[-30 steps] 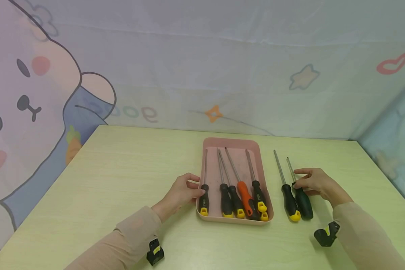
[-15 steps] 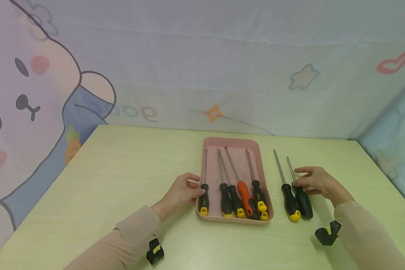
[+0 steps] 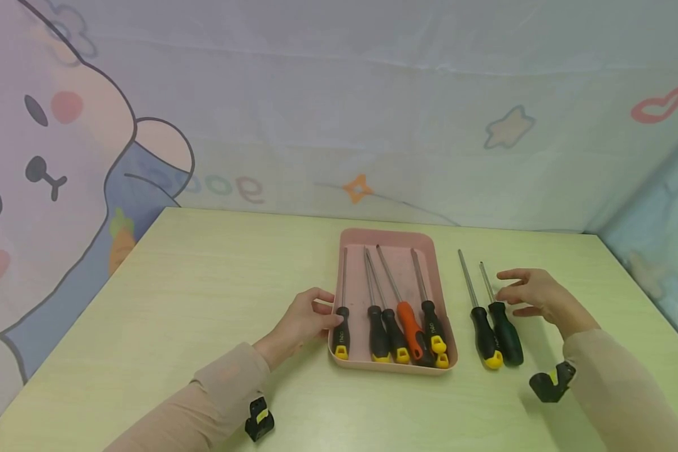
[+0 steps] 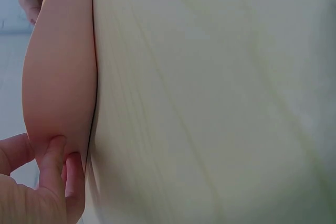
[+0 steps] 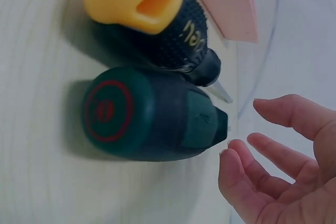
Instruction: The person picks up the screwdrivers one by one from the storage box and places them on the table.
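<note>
At the left rim of the pink tray (image 3: 384, 240), my left hand (image 3: 301, 321) pinches the tray wall, thumb over the edge and fingers outside. The left wrist view shows those fingertips against the wall. Several screwdrivers lie in the tray, among them an orange-handled screwdriver (image 3: 409, 325) and, under my left thumb, a black-and-yellow one (image 3: 341, 339). Right of the tray, a dark green screwdriver (image 3: 506, 336) lies beside a black screwdriver with a yellow end (image 3: 486, 339). My right hand (image 3: 537, 296) hovers above the green one's shaft; the right wrist view shows its spread fingers apart from the handle.
Everything rests on a pale wooden table (image 3: 231, 270). A printed cloth (image 3: 316, 113) hangs behind its back edge. Black wrist cameras hang below both sleeves, such as the right wrist camera (image 3: 550, 384).
My right hand has let go of the green screwdriver near its collar and lifted slightly up and to the right. The left hand, tray and screwdrivers have stayed put.
</note>
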A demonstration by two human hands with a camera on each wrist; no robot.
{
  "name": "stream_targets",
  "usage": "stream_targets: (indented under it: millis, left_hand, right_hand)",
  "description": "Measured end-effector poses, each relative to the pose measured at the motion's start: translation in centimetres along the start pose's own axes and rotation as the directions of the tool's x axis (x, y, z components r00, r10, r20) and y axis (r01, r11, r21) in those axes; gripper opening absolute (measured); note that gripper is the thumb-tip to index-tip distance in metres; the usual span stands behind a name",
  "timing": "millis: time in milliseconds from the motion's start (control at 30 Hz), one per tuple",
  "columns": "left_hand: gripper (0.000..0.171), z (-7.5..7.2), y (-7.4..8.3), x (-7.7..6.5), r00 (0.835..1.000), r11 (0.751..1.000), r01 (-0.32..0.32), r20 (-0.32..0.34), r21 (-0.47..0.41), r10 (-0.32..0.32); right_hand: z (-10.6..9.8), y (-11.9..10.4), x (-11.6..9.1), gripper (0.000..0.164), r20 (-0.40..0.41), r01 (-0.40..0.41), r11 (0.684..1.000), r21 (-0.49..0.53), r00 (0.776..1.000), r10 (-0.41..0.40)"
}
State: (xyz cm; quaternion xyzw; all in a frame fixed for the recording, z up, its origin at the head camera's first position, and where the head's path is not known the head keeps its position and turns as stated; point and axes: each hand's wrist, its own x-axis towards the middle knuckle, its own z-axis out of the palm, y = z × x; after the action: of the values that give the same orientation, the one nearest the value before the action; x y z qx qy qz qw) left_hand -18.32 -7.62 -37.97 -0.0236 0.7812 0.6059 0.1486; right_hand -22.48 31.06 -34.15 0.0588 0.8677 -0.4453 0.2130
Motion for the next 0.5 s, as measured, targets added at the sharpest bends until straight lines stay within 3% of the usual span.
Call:
stream_targets:
  millis: [267,500]
  left_hand:
    - [0.036,0.0,0.0,0.0,1.000,1.000,0.000,-0.004,0.005,0.000]
    - [0.036,0.0,0.2,-0.2,1.000,1.000,-0.004,-0.007,0.012,0.004]
  right_hand:
    - [0.0,-2.0,-0.2,0.067,-0.006,0.050,0.999,-0.010,0.999,-0.051]
    - [1.2,-4.4,-0.5,0.066,0.013,0.087,0.996,0.025,0.996,-0.088]
